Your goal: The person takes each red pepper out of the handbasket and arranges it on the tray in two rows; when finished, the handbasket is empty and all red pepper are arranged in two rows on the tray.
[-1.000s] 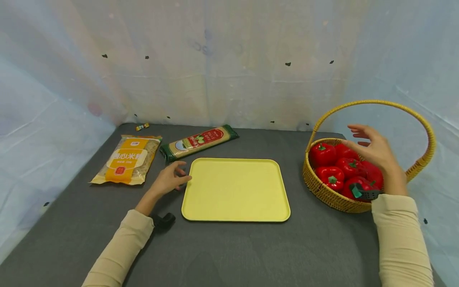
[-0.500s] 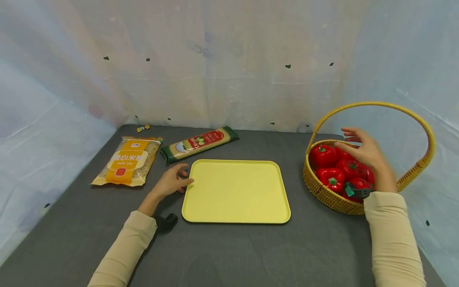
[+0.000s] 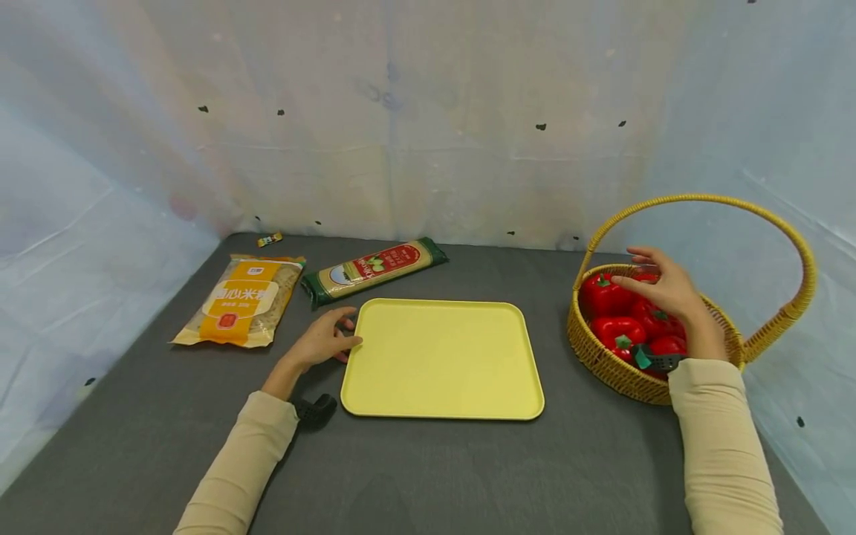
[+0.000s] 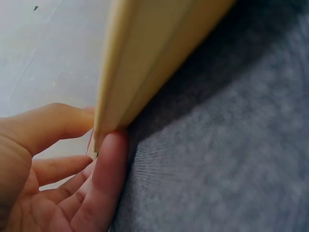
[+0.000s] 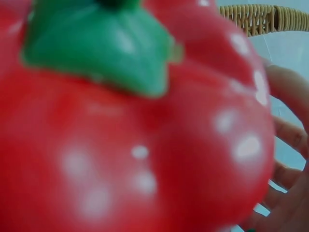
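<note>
My left hand (image 3: 322, 340) is at the left edge of a yellow rectangular tray (image 3: 443, 360). In the left wrist view, the thumb and fingers lie on opposite sides of the tray's rim (image 4: 126, 72), pinching it. Over at the right, a woven basket (image 3: 611, 377) with a tall arched handle holds several red bell peppers (image 3: 605, 296). Above them hovers my right hand (image 3: 672, 291), its fingers spread and gently bent around no object. A pepper with a green stem (image 5: 145, 159) fills much of the right wrist view, with the right-hand fingers (image 5: 289, 133) beyond it.
A yellow-labelled clear bag (image 3: 241, 301) of dry food lies at the left. Behind the tray is a green and red long packet (image 3: 374, 269). One small yellow wrapper (image 3: 270, 239) sits near the back edge of the dark table (image 3: 441, 475). Pale sheeting (image 3: 455, 126) surrounds it.
My right hand has moved left and lower over the peppers in the basket. My left hand has shifted slightly toward the tray's rim. The tray and the packets look unmoved.
</note>
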`<state>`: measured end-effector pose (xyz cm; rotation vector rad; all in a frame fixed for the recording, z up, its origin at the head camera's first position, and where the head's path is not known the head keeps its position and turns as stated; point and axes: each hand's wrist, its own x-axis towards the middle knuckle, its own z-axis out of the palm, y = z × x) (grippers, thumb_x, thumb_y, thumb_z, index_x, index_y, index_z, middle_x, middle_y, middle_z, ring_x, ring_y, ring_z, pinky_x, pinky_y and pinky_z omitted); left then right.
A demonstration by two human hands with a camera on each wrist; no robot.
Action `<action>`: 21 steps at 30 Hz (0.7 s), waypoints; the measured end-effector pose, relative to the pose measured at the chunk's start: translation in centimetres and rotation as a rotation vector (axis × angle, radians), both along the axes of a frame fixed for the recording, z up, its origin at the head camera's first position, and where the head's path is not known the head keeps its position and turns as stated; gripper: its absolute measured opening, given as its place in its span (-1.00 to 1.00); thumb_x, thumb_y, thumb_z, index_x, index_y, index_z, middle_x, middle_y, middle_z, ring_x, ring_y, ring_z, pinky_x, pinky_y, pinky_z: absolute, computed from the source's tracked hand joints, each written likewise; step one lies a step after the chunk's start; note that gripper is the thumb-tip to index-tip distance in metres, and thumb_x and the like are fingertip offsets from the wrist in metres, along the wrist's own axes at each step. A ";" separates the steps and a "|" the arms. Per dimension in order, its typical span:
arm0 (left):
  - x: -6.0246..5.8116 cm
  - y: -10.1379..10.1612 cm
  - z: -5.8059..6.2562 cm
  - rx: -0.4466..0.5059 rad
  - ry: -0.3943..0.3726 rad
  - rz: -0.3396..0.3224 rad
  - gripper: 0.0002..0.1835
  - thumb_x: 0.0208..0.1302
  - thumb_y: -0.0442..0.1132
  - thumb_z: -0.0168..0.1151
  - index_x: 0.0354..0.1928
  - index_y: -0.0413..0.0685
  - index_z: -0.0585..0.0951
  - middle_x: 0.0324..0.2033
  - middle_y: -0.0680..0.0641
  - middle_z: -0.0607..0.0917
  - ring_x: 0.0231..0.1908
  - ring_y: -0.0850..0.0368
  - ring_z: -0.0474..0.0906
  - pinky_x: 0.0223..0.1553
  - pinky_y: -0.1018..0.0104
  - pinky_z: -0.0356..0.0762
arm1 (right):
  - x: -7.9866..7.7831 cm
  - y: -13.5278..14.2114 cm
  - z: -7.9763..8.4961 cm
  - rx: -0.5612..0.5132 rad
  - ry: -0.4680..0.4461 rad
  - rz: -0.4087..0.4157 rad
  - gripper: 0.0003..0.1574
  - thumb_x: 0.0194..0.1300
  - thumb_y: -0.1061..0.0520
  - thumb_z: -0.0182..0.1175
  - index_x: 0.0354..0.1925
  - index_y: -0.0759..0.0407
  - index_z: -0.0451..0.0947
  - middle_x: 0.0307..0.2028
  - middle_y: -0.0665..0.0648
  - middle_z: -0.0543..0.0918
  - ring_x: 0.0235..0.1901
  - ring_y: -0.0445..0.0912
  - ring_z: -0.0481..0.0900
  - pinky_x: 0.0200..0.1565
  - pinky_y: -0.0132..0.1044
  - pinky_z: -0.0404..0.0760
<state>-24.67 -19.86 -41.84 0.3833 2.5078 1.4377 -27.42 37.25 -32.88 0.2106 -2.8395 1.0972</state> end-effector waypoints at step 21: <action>-1.1 -0.6 -1.4 0.049 -0.010 -0.057 -0.32 0.28 -0.30 0.19 0.37 -0.22 0.15 -0.07 -0.26 0.39 -0.41 -0.02 0.47 -0.47 0.18 0.65 | -0.1 0.3 -1.2 0.023 -0.100 0.101 0.02 0.20 -0.02 0.28 0.42 0.22 -0.03 0.29 0.41 0.20 0.23 0.27 0.18 0.19 0.26 0.17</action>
